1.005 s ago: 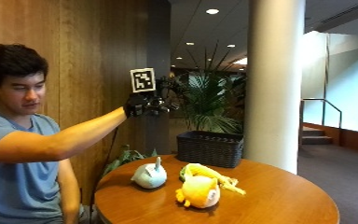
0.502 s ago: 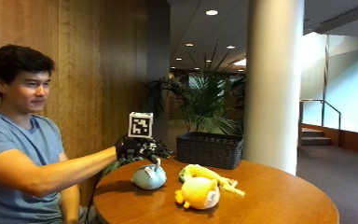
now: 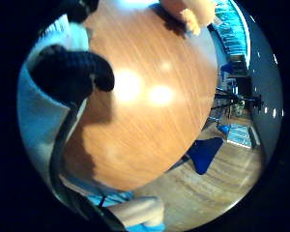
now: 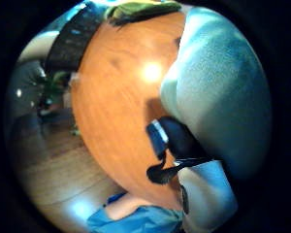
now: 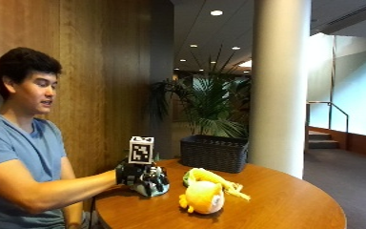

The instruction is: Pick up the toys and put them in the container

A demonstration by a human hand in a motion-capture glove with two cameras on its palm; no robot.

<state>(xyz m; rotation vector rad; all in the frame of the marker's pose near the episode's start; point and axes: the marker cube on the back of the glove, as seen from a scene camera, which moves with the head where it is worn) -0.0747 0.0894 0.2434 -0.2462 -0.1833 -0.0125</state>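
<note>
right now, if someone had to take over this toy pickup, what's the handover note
Right hand: gloved, down on the pale grey-white plush toy at the near side of the round wooden table; the palm views show its fingers curled around the toy.
Other toys: the orange plush and the yellow-green plush lie beside it on the table.
Container: the dark woven basket stands at the far edge of the table; no toys can be seen in it from here.
Done: first toy grasped, not yet lifted.
Left: carry it to the basket, then do the other two.
</note>
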